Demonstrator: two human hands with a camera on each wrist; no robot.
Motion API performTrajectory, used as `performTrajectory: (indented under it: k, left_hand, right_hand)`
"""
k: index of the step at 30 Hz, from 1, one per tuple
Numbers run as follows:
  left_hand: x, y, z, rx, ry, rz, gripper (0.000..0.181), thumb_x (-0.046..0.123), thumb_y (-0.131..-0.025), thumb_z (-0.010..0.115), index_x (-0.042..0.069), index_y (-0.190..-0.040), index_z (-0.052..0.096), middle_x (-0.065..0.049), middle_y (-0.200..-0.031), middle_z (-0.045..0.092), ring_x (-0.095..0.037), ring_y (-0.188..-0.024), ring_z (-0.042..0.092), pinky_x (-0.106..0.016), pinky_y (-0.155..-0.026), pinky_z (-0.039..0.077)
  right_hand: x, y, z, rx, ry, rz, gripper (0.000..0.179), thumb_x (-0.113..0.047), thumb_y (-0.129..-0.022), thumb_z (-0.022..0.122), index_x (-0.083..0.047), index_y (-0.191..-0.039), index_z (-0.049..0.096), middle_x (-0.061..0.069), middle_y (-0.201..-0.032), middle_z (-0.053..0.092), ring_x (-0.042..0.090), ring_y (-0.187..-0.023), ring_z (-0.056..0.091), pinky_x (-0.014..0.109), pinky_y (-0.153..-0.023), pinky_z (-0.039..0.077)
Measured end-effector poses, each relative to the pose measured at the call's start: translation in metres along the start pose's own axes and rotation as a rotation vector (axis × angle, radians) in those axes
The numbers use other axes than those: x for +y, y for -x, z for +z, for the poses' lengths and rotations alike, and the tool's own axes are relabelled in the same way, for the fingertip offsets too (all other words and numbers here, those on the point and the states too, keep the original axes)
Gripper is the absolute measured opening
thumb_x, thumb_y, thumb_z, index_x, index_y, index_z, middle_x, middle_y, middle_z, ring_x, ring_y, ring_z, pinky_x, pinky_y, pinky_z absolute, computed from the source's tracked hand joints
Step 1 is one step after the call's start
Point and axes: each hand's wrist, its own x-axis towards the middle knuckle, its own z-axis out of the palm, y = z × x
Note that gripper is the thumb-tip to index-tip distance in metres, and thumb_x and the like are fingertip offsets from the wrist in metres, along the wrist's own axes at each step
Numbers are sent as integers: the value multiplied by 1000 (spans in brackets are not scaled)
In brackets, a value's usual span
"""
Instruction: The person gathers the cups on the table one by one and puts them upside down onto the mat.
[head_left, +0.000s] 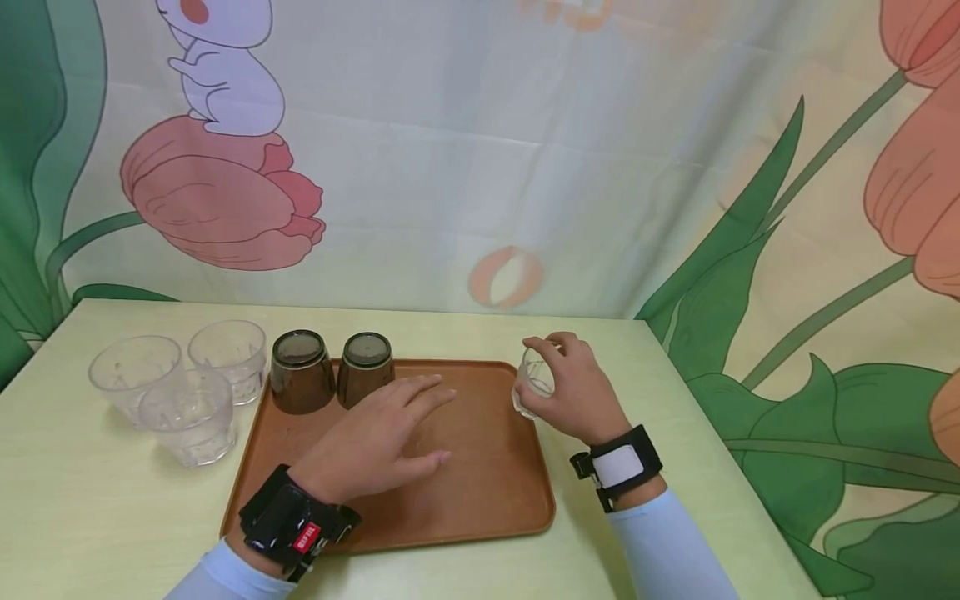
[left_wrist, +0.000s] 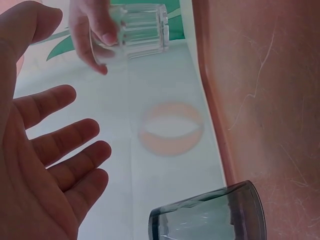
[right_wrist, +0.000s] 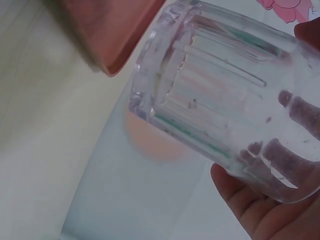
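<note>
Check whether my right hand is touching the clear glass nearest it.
Touching. The right wrist view shows your right hand gripping the clear glass around its side.

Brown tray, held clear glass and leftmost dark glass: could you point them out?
Brown tray [head_left: 487,471]: head view, on its bare flat surface.
Held clear glass [right_wrist: 215,100]: right wrist view, on its ribbed side.
Leftmost dark glass [head_left: 302,385]: head view, on its side wall.

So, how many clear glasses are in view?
4: one glass in the right hand; left of the tray, a left glass, a rear glass and a front glass.
</note>
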Motion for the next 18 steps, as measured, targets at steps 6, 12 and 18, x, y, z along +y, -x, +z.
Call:
performTrajectory:
  k: [6, 12, 18]
  left_hand:
    - [-1, 0, 0, 1, 2, -3, 69, 51, -89, 68, 15, -146, 51, -10, -145, 52, -25, -135, 49, -46, -113, 41]
    - [-1, 1, 0, 8, 1, 1, 68, 52, -90, 67, 15, -145, 52, -11, -145, 53, -25, -135, 49, -45, -112, 42]
    - [-1, 0, 0, 0, 3, -8, 68, 52, -90, 66, 15, -146, 51, -10, -145, 52, -25, -135, 49, -45, -112, 42]
  right_hand:
    - [-10, 0, -3, 24, -3, -41, 55, -46, -83, 71, -23, -133, 60, 13, -123, 55, 32, -109, 55, 47, -76, 58]
    - [-22, 1, -8, 34, -19, -87, 55, -44, -82, 71, -22, -132, 61, 13, -122, 56, 30, -108, 55, 45, -76, 58]
    - [-33, 3, -15, 26, -38, -118, 57, -41, -82, 72, -21, -133, 61, 13, -125, 56, 30, -109, 55, 43, -76, 58]
